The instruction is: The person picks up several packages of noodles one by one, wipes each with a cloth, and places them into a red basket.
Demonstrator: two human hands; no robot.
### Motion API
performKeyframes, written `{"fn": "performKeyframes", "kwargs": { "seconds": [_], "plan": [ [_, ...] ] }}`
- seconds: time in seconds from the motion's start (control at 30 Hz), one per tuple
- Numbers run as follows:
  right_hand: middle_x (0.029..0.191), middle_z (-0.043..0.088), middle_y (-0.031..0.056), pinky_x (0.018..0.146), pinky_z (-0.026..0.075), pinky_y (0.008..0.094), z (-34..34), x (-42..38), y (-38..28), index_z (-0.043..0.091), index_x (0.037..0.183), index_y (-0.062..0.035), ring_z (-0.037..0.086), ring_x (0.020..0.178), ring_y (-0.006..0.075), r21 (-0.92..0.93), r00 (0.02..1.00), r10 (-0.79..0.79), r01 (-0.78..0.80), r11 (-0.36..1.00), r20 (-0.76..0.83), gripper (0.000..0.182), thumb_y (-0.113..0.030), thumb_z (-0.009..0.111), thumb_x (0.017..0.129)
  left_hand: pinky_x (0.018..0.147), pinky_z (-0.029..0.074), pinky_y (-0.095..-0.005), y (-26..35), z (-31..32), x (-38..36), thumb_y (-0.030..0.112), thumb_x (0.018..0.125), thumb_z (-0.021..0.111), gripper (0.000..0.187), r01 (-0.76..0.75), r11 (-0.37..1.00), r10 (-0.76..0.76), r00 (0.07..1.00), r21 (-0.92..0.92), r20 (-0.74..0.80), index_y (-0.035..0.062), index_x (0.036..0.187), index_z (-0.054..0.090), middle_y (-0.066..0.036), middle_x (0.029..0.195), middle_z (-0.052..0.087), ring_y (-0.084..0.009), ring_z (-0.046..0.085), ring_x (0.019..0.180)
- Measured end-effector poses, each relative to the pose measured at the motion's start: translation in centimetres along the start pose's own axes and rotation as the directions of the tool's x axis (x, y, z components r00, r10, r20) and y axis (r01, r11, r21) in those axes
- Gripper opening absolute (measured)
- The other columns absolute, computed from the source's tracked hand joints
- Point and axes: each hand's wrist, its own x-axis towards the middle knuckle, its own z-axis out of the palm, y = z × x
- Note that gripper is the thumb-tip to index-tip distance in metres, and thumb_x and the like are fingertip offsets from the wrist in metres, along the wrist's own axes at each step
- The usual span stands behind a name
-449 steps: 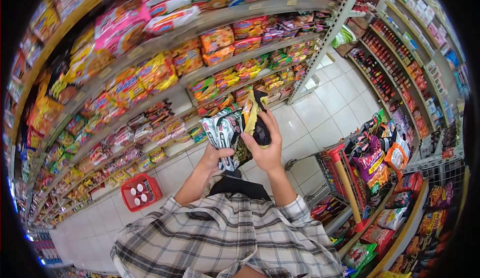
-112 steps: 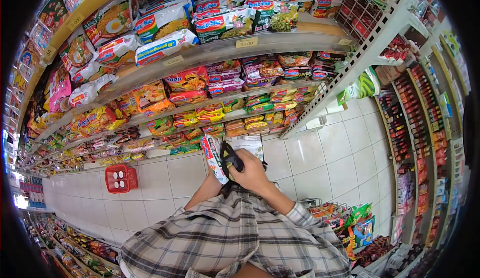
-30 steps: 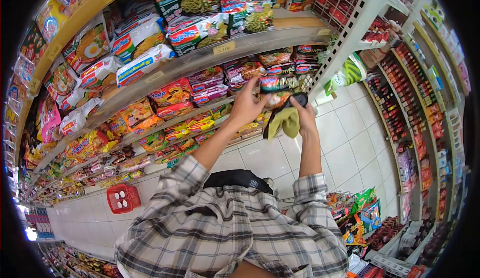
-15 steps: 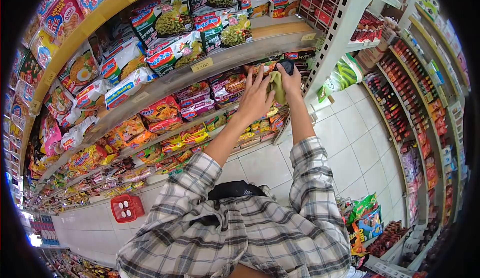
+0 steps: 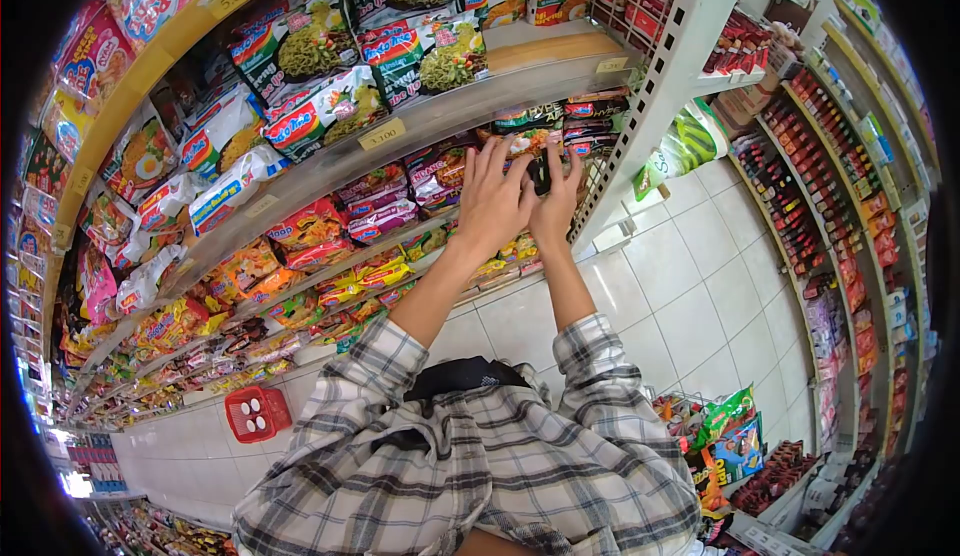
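My left hand (image 5: pixel 492 199) reaches to a lower shelf, fingers stretched out and resting at the front of a noodle packet (image 5: pixel 530 142). Close beside it, my right hand (image 5: pixel 556 201) is closed around a small dark object (image 5: pixel 541 173), its fingertips near the same packet. What the dark object is cannot be made out. Dark noodle packs (image 5: pixel 595 111) lie to the right of the hands, and purple-red packs (image 5: pixel 438 174) to the left.
A metal shelf lip (image 5: pixel 440 106) with price tags curves above my hands. At right stands a white perforated post (image 5: pixel 655 91), with a green-and-white bag (image 5: pixel 680 151) behind it. A red basket (image 5: pixel 258 430) holding white items sits on the tiled floor (image 5: pixel 690 276) at lower left.
Both hands have shifted slightly left, the right one also lower. The green cloth seen between them earlier is no longer visible. More of the packets behind the hands shows.
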Motion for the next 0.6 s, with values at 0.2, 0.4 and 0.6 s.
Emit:
{"fn": "performKeyframes", "kwargs": {
  "seconds": [0.2, 0.4, 0.6],
  "plan": [
    [0.141, 0.036, 0.0253, 0.087, 0.049, 0.0428, 2.3, 0.5, 0.0, 0.054, 0.13, -0.0192, 0.049, 0.118, 0.0437, 0.029, 0.999, -0.001, 0.0, 1.0, 0.047, 0.049, -0.017, 0.068, 0.083, 0.109, 0.022, -0.0589, -1.2, -1.1, -0.1, 0.013, 0.081, 0.063, 0.031, 0.021, 0.999, -0.022, 1.0, -0.043, -0.02, 0.0075, 0.111, 0.06, -0.017, 0.13, 0.049, -0.0398, 0.039, 0.128],
    [0.133, 0.046, 0.0274, 0.089, 0.048, 0.0408, 4.4, 1.8, 1.8, 0.053, 0.128, -0.0136, 0.052, 0.115, 0.043, 0.052, 0.999, -0.043, 0.042, 0.998, 0.011, 0.047, -0.02, 0.068, 0.084, 0.108, 0.024, -0.058, -2.3, -2.3, -1.6, 0.01, 0.076, 0.065, 0.026, 0.071, 0.992, -0.077, 0.995, -0.103, -0.057, 0.01, 0.102, 0.062, -0.012, 0.121, 0.053, -0.0373, 0.043, 0.123],
    [0.142, 0.036, 0.0274, 0.098, 0.042, 0.0424, 2.8, 1.8, 1.0, 0.054, 0.13, -0.0177, 0.042, 0.126, 0.0445, 0.003, 0.995, -0.071, 0.071, 0.997, 0.067, 0.051, -0.021, 0.07, 0.082, 0.106, 0.03, -0.052, -2.2, -2.6, -2.4, 0.008, 0.075, 0.064, 0.024, 0.05, 0.983, -0.062, 0.996, -0.174, -0.064, 0.0084, 0.098, 0.062, -0.013, 0.12, 0.054, -0.0374, 0.044, 0.122]
  ]
}}
